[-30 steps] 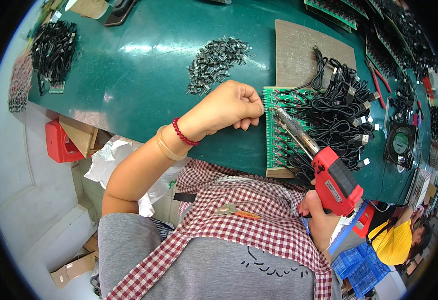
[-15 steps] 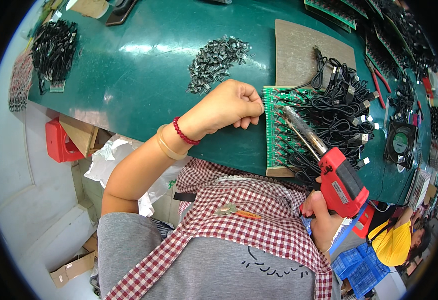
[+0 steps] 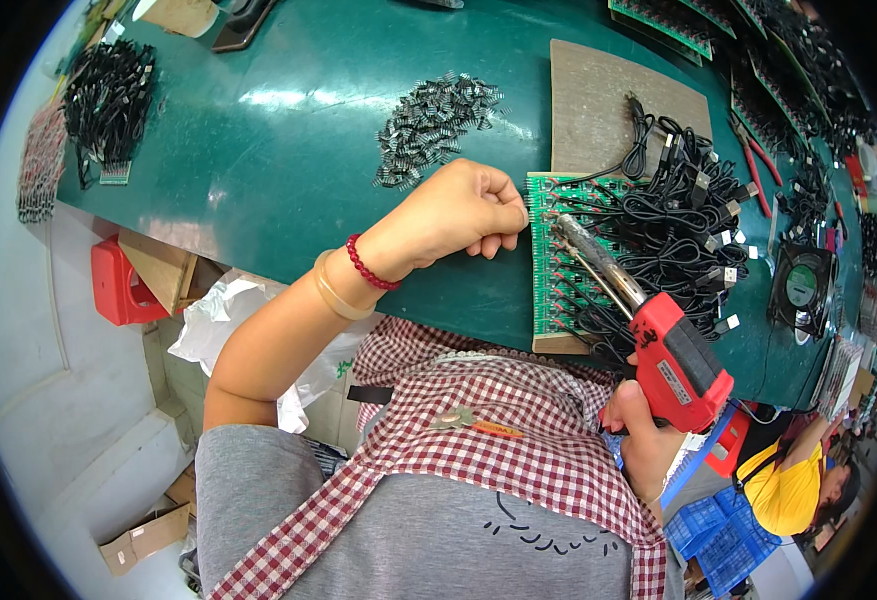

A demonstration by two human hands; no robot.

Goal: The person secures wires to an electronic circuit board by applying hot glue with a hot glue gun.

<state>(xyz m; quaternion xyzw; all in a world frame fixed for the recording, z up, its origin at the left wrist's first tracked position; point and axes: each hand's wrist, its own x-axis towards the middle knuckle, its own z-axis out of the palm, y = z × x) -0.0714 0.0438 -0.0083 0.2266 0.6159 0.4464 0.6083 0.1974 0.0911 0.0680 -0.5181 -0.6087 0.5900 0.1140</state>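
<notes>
My right hand [image 3: 643, 440] grips a red and black soldering gun [image 3: 680, 365] near the front of my apron. Its metal tip points up and left, over the left part of a green circuit board panel [image 3: 546, 285]. My left hand [image 3: 466, 212] is closed in a pinch at the panel's upper left edge; whatever lies between the fingertips is hidden. Bundled black USB cables [image 3: 673, 225] cover the panel's right side, their wire ends at the board. Beyond my left hand lies a heap of small black pin parts [image 3: 433, 130].
A brown board [image 3: 593, 100] lies behind the panel. Red-handled pliers [image 3: 756, 170] and a small black fan [image 3: 803, 285] are on the right. More cables [image 3: 108, 95] pile up at the far left. A person in yellow [image 3: 788, 485] sits at the lower right.
The soldering gun has shifted slightly left, bringing its tip closer to the panel's left edge and my left fingers. My left hand stays in place.
</notes>
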